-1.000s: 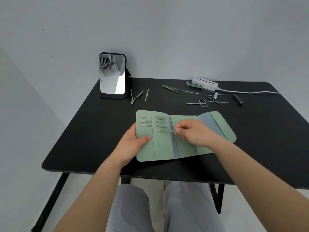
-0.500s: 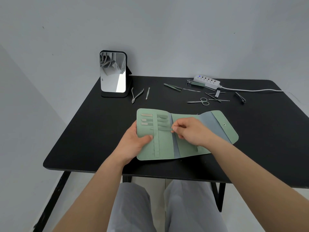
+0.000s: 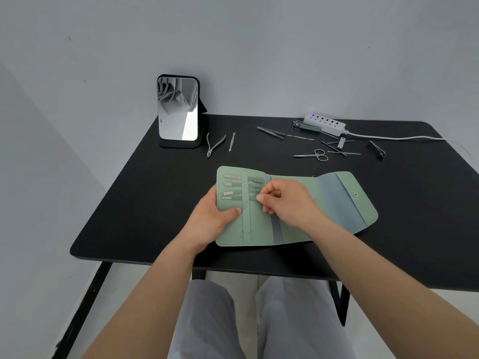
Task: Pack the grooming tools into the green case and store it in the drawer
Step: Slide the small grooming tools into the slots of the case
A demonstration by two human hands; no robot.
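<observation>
1. Four slim metal tools (image 3: 231,187) w/ sage-green handles sit under the stitched elastic strip (image 3: 246,208) of the open green faux-leather fold-out case (image 3: 298,230); all lie crosswise, silver tips to the left, handles to the right.
2. Key relation: the lowest tool's long axis runs left-right, its handle end right at the right hand (image 3: 287,203). The fingers (image 3: 260,198) are curled in a pinch there, apparently on that handle end; the contact itself is too small to confirm. Any further seating would be a push leftward along that axis.
3. Left hand (image 3: 216,216) grips the case's left edge, thumb pressed on the panel just left of the strip, bracing against that push.
4. Case lies flat on the matte black tabletop (image 3: 145,203), near the front edge; grey lining, snap flap (image 3: 356,195) spread to the right.
5. Loose steel pieces wait well behind: nippers (image 3: 213,146) & a thin pusher (image 3: 232,142) by the black-framed standing mirror (image 3: 178,110); small green-looped scissors (image 3: 313,155), tweezers (image 3: 270,131), clippers (image 3: 378,149) nearer the right hand.
6. No drawer in view.
</observation>
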